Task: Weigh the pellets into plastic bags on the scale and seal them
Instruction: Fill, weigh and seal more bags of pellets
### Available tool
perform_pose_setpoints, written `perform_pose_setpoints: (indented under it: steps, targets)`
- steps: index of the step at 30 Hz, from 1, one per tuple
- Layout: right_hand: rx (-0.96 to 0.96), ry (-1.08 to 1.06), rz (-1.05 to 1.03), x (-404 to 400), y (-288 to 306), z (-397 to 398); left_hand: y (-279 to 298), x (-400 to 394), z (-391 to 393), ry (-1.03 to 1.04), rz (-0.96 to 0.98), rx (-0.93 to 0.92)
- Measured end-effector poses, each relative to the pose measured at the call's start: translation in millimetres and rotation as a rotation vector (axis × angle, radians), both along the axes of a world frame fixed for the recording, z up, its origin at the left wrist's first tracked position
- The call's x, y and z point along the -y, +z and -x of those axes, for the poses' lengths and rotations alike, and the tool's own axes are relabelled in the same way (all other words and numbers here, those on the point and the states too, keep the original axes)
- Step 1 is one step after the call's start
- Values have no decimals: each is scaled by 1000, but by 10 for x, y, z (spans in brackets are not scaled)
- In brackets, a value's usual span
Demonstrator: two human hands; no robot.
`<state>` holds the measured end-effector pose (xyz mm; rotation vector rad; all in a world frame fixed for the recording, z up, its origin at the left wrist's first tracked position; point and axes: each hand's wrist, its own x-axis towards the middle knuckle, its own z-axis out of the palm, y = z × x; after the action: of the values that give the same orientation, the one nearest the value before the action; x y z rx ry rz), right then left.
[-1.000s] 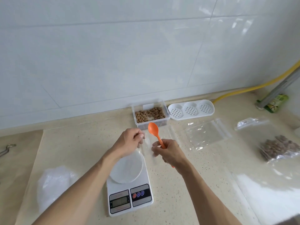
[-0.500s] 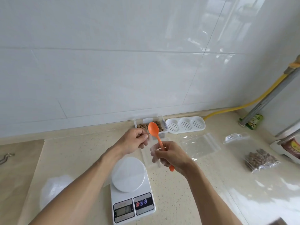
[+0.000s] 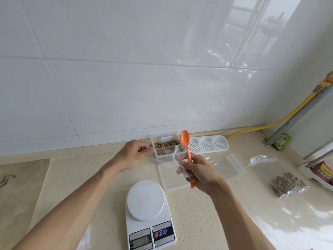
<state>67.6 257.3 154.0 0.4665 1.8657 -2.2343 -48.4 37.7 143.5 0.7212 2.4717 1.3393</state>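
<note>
Opening an empty bag above the scale

I am looking over the tabletop (image 3: 198, 213) first, where the white scale (image 3: 149, 217) is sitting nearest me with nothing on its round platter. Behind it the clear pellet box (image 3: 166, 148) is standing against the wall, brown pellets inside, with its lid (image 3: 173, 175) lying flat just in front. A filled bag (image 3: 288, 184) is resting well off to the right, and a spare flat bag (image 3: 223, 165) is lying between it and the lid.

My left hand (image 3: 137, 153) is curling its fingers into a pinch on one edge of the empty plastic bag (image 3: 177, 159), which is hanging in the air in front of the box. My right hand (image 3: 200, 173) is pinching the opposite edge while also trapping the orange spoon (image 3: 187, 150) upright in the same grip.

I am judging that the bag mouth needs pulling apart gently and evenly, so the film does not slip from the right fingers that are already busy with the spoon. Setting the opened bag on the platter before scooping should keep the reading honest.
</note>
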Motion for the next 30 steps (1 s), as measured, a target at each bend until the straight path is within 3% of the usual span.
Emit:
perform_pose_setpoints:
  steps: [4, 8, 13, 20, 26, 30]
  targets:
    - [42, -44, -131, 110, -50, 104, -91, 2, 8, -78, 329, -125]
    - [46, -106, -319, 226, -135, 234, -59, -232, -189, -249, 431, -63]
    - [19, -96, -332, 285, -194, 318, -102, -379, -254, -168, 381, -236]
    - [37, -90, -232, 218, -335, 443, -296, -373, -126, -19, 113, -215]
    - [146, -246, -127, 107, -418, 584, -408, -344, -1, 33, 160, -215]
    - [178, -148, -520, -102, -529, 696, -545, -312, 143, 74, 254, -194]
